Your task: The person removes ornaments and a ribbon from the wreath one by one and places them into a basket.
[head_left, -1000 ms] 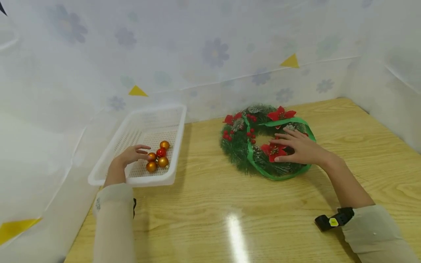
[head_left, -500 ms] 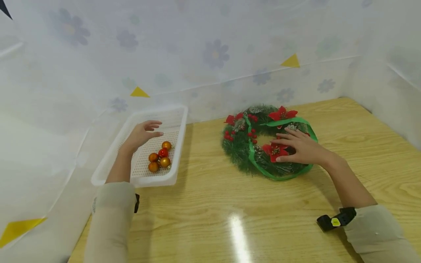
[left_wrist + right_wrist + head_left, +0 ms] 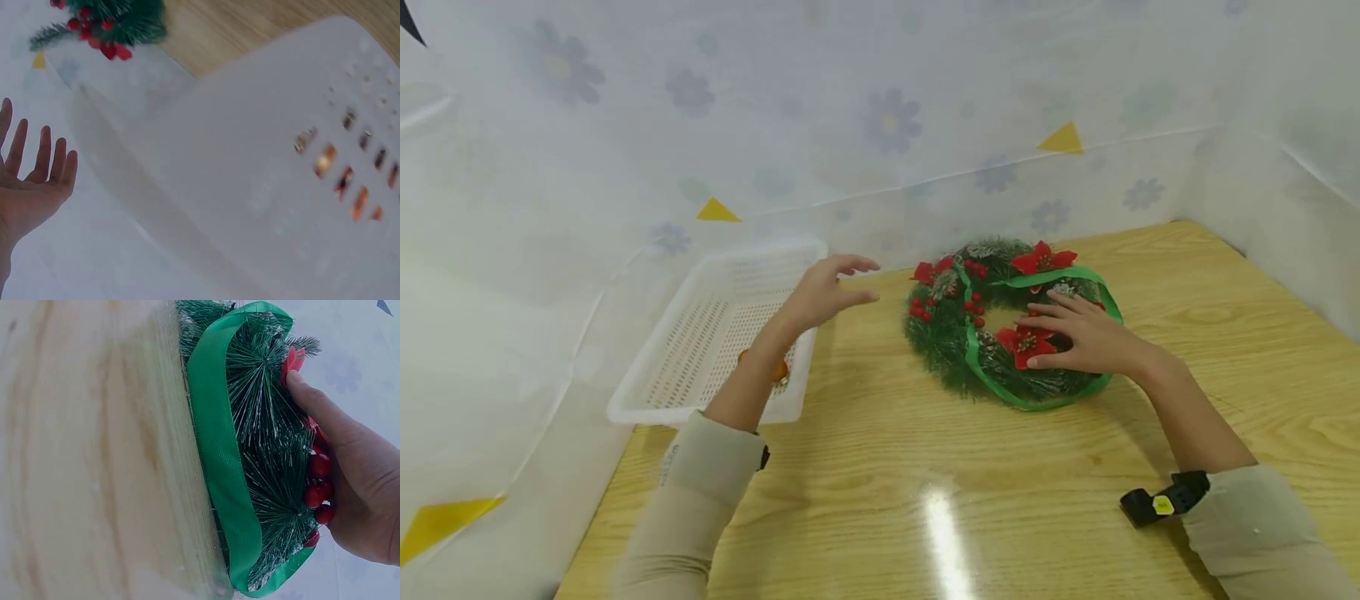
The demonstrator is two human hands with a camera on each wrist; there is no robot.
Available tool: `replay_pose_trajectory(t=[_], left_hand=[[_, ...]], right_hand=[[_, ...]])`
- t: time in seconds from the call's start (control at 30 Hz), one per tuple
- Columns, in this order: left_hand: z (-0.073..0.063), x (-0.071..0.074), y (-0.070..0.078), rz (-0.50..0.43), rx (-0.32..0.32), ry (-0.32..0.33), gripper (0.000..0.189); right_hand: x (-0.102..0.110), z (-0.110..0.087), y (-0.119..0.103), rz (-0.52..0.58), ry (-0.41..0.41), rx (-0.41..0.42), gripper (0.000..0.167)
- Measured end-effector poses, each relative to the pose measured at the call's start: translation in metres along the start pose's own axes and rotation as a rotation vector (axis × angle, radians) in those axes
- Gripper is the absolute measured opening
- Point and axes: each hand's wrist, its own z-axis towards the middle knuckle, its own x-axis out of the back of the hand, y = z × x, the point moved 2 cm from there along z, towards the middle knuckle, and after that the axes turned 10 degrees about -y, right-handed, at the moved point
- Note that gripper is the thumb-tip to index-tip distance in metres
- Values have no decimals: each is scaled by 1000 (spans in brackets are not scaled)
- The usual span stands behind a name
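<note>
My left hand [image 3: 822, 293] hangs over the right rim of a white plastic basket [image 3: 688, 325], its thumb and fingers apart with nothing between them. The left wrist view also shows that hand [image 3: 37, 187] with fingers spread. Inside the basket, orange baubles [image 3: 781, 372] are partly covered by my left forearm. A green Christmas wreath [image 3: 936, 346] lies flat on the table, with a green ribbon [image 3: 1037, 407] looped over it. My right hand [image 3: 1090, 340] rests on its near right side, fingers spread over a red poinsettia [image 3: 1021, 345]. From the right wrist, the thumb touches a red petal [image 3: 294, 362] beside red berries [image 3: 319, 466].
The wood-grain table [image 3: 865, 467] carries both wreath and basket, with a gap between them. White flower-printed sheeting [image 3: 880, 183] stands behind and along both sides, with yellow triangles [image 3: 1063, 139] stuck on it. A black wrist strap [image 3: 1187, 493] sits at the right sleeve.
My left hand has risen from beside the baubles and moved right, past the basket's rim toward the wreath. The right hand stays in place on the wreath.
</note>
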Motion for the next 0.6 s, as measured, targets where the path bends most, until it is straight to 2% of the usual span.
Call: replay_pose_trajectory(t=[0.13,0.2,0.4,0.5,0.6], left_hand=[[15,-33,26,53,-69,-36,43],[21,-52,38,118,-85,-58,43],[36,-105,63,466,-123,-135,51],[41,-128,69,653,-132,-199,63],[45,-145,69,800,-106,-277,75]], right_hand=[[-1,0,1,2,-2,4,66],[-1,0,1,5,-3,1,66],[-2,2,-1,11,-2,-1,66],[-2,4,-3,10,4,6,67],[-1,6,-4,63,26,20,65]])
